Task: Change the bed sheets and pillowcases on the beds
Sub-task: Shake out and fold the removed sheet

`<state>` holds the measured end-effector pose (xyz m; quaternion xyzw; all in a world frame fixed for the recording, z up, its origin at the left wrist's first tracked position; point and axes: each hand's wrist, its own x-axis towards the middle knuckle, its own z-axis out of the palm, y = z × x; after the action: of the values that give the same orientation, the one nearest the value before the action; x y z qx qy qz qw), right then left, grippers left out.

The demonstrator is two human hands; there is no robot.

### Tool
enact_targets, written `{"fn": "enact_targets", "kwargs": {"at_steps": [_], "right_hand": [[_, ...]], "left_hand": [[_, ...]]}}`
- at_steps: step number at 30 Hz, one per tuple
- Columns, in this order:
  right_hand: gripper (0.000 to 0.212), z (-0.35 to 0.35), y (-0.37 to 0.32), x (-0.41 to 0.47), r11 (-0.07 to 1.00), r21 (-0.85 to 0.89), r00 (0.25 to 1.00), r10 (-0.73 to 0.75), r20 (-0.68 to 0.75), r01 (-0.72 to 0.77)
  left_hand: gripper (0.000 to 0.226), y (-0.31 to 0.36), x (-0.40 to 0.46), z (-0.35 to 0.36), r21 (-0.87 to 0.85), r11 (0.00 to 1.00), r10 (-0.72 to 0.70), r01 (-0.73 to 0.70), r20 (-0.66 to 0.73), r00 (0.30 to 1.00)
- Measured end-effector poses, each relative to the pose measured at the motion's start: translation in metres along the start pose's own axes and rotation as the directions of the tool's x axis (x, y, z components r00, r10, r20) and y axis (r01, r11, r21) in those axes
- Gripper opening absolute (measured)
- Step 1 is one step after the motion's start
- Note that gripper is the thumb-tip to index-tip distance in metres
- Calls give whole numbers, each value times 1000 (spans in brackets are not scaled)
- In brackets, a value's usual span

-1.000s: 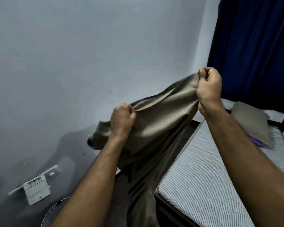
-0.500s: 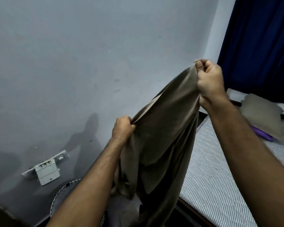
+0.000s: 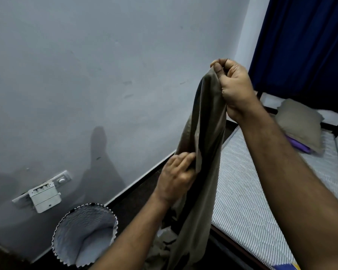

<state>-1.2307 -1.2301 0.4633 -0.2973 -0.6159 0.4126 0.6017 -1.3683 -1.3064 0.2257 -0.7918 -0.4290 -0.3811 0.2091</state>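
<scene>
the right hand (image 3: 235, 88) is pinching the top of the olive sheet (image 3: 202, 152) in a tight grip, holding it hanging beside the striped mattress (image 3: 248, 201), while the left hand (image 3: 176, 177) is gripping its edge lower down

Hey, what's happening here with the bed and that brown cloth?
A person is holding up a brownish-grey sheet beside a bed. The right hand grips its top edge high up, and the left hand pinches a fold lower down, so the cloth hangs to the floor. The striped mattress lies bare, with a pillow at its far end. A fabric laundry basket stands by the wall.
</scene>
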Motion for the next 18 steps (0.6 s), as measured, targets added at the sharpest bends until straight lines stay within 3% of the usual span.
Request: {"fn": "enact_targets", "kwargs": {"at_steps": [2, 6, 8, 12, 15, 18], "right_hand": [[11, -1, -1, -1, 1000, 8, 1000, 2, -3, -2], [8, -9, -4, -2, 1000, 5, 1000, -15, 0, 15], [8, -14, -7, -2, 1000, 8, 1000, -15, -5, 15], [7, -22, -5, -3, 999, 53, 1000, 1, -18, 0], [8, -26, -1, -5, 1000, 24, 1000, 6, -2, -6], [8, -29, 2, -8, 1000, 4, 1000, 7, 8, -8]], "left_hand": [[10, 8, 4, 11, 7, 1000, 9, -10, 86, 996], [27, -1, 17, 13, 92, 943, -331, 320, 149, 932], [30, -11, 21, 10, 140, 907, -419, 398, 190, 888], [21, -21, 30, 2, 317, 856, -490, 408, 248, 836], [40, -26, 36, 1, 442, 774, -575, 453, 192, 795], [44, -34, 34, 1, 431, 764, -595, 481, 180, 784]]}}
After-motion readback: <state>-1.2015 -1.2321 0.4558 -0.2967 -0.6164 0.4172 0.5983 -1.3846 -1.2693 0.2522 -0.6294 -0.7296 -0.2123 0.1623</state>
